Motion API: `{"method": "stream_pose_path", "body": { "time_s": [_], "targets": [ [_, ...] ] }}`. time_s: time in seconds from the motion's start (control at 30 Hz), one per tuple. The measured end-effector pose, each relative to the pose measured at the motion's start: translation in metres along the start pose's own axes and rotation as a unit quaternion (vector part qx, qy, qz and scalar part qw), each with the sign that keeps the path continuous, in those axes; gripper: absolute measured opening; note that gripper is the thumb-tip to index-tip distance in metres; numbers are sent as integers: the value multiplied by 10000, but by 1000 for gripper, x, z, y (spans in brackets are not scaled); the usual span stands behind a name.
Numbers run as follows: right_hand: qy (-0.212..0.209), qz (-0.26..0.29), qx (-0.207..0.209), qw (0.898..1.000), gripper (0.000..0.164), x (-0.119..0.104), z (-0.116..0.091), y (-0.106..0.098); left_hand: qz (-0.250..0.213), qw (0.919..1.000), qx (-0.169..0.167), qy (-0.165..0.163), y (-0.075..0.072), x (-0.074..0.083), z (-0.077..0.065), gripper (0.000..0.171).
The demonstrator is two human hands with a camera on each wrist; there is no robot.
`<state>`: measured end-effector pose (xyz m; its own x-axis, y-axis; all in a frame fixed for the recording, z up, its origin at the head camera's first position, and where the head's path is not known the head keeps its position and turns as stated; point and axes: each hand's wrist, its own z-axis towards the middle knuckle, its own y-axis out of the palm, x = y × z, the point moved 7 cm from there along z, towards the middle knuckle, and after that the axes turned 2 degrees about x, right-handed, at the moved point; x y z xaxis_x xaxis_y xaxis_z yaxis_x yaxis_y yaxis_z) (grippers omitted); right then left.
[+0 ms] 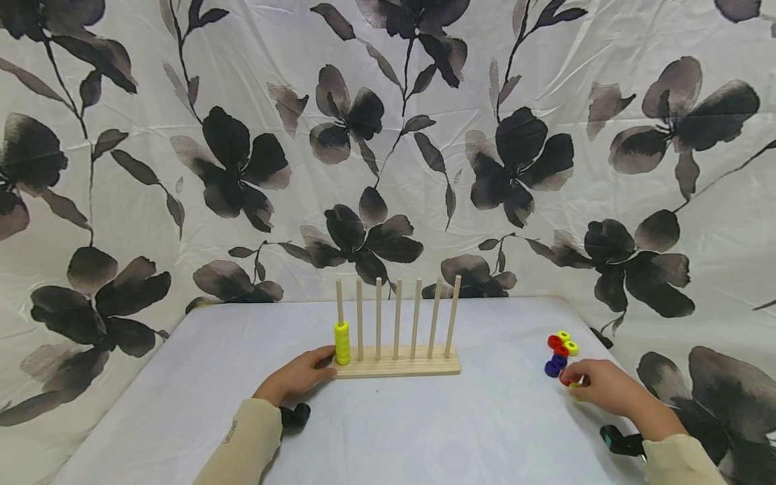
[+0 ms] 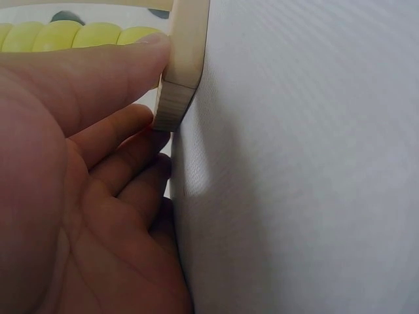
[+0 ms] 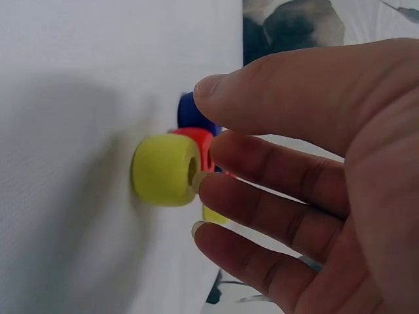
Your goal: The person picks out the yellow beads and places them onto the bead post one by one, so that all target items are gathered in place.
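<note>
A wooden peg stand (image 1: pixel 400 367) with a row of upright pegs stands on the table. Its leftmost peg carries a stack of yellow beads (image 1: pixel 342 343). My left hand (image 1: pixel 300 374) holds the left end of the base, the thumb on one face and fingertips against the end. On the right side, my right hand (image 1: pixel 606 387) hovers low at a small cluster of red, yellow and blue beads (image 1: pixel 552 368). In the right wrist view its thumb and fingers are spread, with a yellow bead (image 3: pixel 160 170) just beyond the fingertips. A red bead (image 3: pixel 196 136) and a blue bead (image 3: pixel 191 112) lie behind it.
A white cloth covers the table (image 1: pixel 424 431). Behind it hangs a white curtain (image 1: pixel 448 256) printed with dark flowers. The bead cluster lies near the table's right edge. Each wrist wears a black camera band.
</note>
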<state>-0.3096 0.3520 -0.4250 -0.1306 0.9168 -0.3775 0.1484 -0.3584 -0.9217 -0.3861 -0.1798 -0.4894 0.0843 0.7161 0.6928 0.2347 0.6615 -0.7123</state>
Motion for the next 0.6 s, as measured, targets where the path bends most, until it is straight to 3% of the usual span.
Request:
{"method": "stream_pose_path", "body": {
  "time_s": [0.6],
  "targets": [
    [480,-12,-156,9987,20,14,3,4,16,10000,-15,-15,-1,1,-1,66]
  ]
}}
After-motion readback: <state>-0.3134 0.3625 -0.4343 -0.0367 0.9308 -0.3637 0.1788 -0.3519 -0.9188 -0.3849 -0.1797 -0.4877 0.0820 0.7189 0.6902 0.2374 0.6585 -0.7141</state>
